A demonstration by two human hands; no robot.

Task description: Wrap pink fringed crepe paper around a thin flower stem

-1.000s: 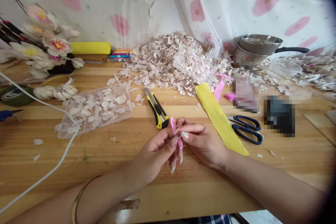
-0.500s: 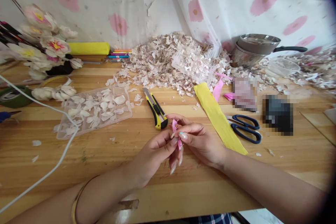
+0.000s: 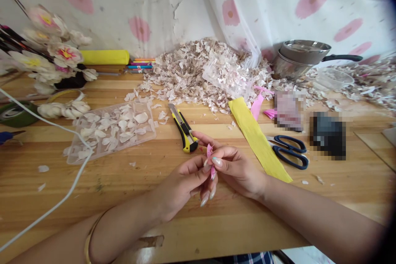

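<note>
My left hand [image 3: 182, 183] and my right hand [image 3: 236, 168] meet over the wooden table [image 3: 192, 218], both pinching a small strip of pink paper [image 3: 210, 153] between thumbs and fingertips. The strip stands nearly upright and is partly hidden by my fingers. A yellow and black utility knife [image 3: 184, 128] lies just beyond my hands. To the right lies a long yellow paper strip [image 3: 256, 138], with blue-handled scissors [image 3: 291, 151] beside it.
A clear tray of white petals [image 3: 111, 130] sits at left, a big heap of pale paper scraps [image 3: 201, 72] at the back. Paper flowers [image 3: 52, 55], a white cable [image 3: 62, 198], a yellow roll [image 3: 105, 56], pens [image 3: 140, 64] and a metal pan [image 3: 305, 55] ring the table.
The pink strip has sunk lower between my fingers, less of it showing above them. My right forefinger has stretched out toward the knife. Hands stay in place.
</note>
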